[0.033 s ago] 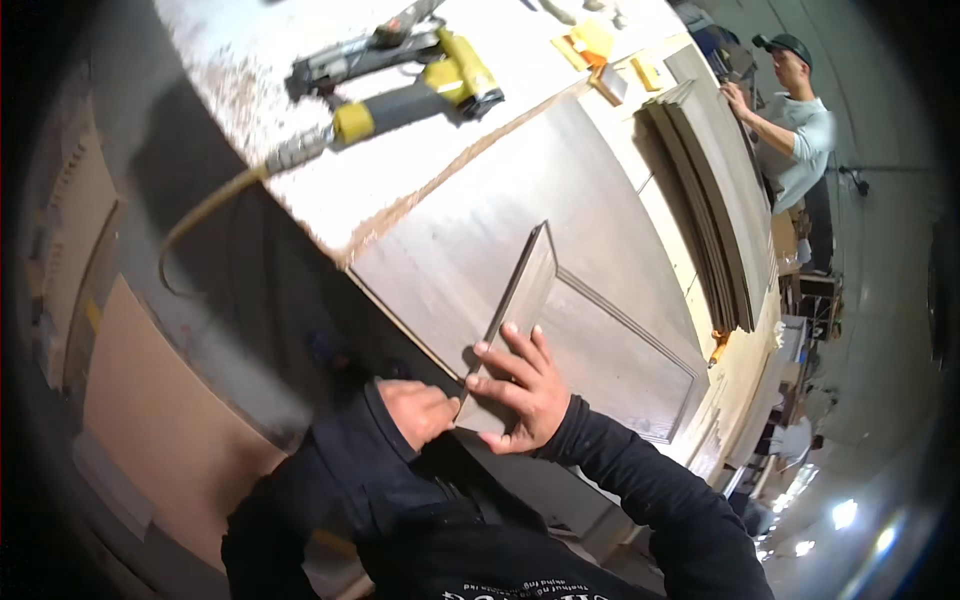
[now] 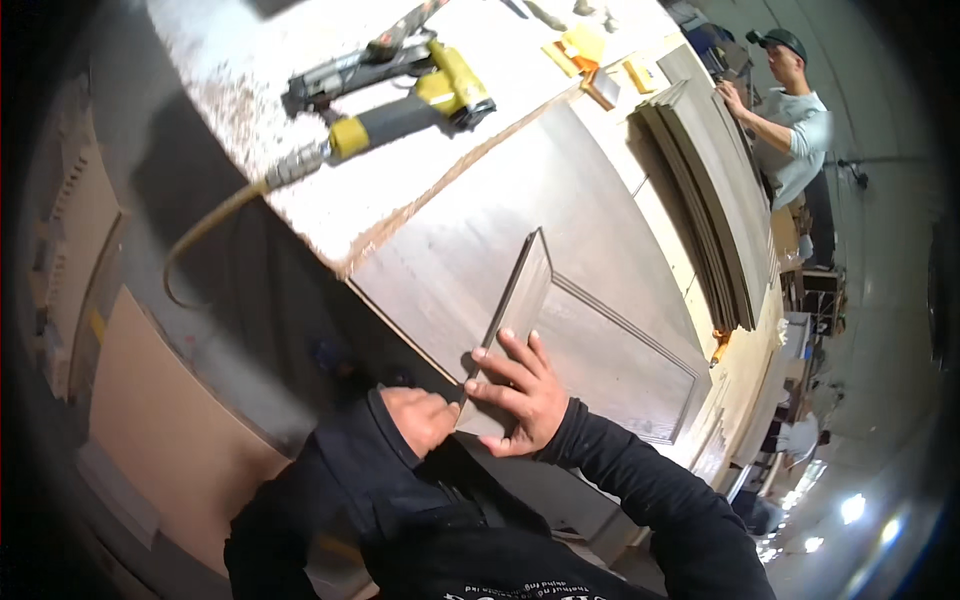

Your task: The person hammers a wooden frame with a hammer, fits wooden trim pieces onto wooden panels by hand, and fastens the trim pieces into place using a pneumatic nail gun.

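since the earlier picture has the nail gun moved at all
No. The nail gun lies at the same spot on the workbench, just above the edge of the door panel, hose trailing off to the left as before.
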The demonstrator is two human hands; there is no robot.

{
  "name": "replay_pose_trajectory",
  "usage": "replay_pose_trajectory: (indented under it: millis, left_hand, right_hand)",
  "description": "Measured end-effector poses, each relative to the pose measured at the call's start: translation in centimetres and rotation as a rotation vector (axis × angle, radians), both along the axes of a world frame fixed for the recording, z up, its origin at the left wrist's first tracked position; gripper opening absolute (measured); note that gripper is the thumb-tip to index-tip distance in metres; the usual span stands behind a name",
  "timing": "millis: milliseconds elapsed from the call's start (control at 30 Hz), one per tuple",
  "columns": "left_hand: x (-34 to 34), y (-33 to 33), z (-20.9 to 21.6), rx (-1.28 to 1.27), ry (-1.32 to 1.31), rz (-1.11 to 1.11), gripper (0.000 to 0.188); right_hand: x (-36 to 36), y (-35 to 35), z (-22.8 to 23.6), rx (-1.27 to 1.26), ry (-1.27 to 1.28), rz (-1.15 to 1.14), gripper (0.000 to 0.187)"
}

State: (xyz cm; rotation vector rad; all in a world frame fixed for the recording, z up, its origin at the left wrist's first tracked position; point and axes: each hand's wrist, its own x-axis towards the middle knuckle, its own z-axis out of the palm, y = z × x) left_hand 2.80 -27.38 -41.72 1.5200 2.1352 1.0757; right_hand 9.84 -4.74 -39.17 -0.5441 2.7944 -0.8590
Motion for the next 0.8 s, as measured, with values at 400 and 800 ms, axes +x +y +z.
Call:
replay_pose_trajectory:
  millis: [400,800]
  left_hand:
    - [-23.0,6.6,3.5,-0.275,0.515,0.624,0.073]
    - [-15.1,-4.8,11.9,-0.063,-0.207,0.25,0.051]
  right_hand:
    - [-0.2,0.0,0.8,-0.024,-0.048,0.037,0.062]
    - [0.0,0.6,-0.2,-0.076,-0.028,0.011,0.056]
